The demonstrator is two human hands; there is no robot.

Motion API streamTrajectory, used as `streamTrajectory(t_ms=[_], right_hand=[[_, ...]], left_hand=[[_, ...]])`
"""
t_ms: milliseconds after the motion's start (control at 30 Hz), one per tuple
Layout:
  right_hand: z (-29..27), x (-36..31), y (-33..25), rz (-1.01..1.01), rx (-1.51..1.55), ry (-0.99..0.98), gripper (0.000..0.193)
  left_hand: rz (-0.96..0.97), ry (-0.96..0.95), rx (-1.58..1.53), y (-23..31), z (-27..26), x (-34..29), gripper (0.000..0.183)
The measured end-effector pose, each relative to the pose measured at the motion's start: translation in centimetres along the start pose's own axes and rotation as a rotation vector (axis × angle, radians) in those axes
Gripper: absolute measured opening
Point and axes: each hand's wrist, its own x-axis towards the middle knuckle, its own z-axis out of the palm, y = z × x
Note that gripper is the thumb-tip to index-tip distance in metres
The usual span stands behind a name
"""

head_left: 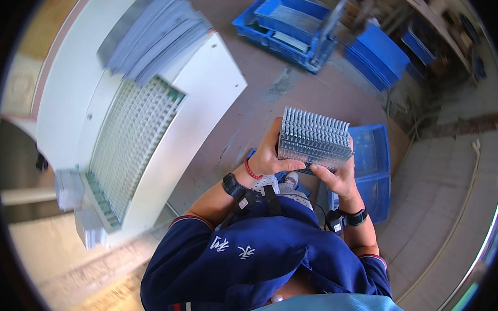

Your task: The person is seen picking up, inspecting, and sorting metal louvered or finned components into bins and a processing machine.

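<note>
Both my hands hold up a stack of ridged, shiny grey strips (315, 135) in front of my body. Rows of small rounded bumps show on its upper face; I cannot make out its exact kind. My left hand (268, 155) grips the left side, with the thumb along the near edge. On the opposite side, my right hand (342, 173) grips the stack, and its thumb also lies at the near edge. Most of the fingers are hidden behind the stack.
A white bench-like frame (205, 78) stands at left, with a grid of small pale pieces (133, 134) set in it and grey sheets (159, 37) piled at its far end. Blue crates (291, 18) sit on the floor ahead; more blue bins (371, 147) stand just right.
</note>
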Motion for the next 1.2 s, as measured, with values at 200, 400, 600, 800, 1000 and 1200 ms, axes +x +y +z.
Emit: streamTrajectory(t_ms=[200,400,600,800,1000,1200], right_hand=[[4.8,2.7,-2.0,0.075,0.386,-0.231,0.064],[11.1,5.5,-2.4,0.284,0.485,-0.408,0.061],[19.5,7.6,-2.4,0.466,0.482,-0.632,0.061],[28.1,9.5,-3.4,0.336,0.142,-0.967,0.073],[35.3,11.0,-3.8,-0.002,-0.032,-0.978,0.083],[40.5,11.9,-3.5,0.047,-0.049,-0.964,0.076]], left_hand=[[0.029,0.237,0.001,3.6,-2.2,-4.5,0.077],[0.044,0.391,-0.215,6.0,-6.8,-9.8,0.079],[0.033,0.521,-0.507,7.6,-10.7,-15.3,0.064],[0.167,0.784,-0.474,8.0,-14.4,-21.5,0.067],[0.314,0.973,-0.028,10.3,-18.5,-25.3,0.078],[0.347,1.037,-0.029,10.4,-22.5,-27.0,0.075]])
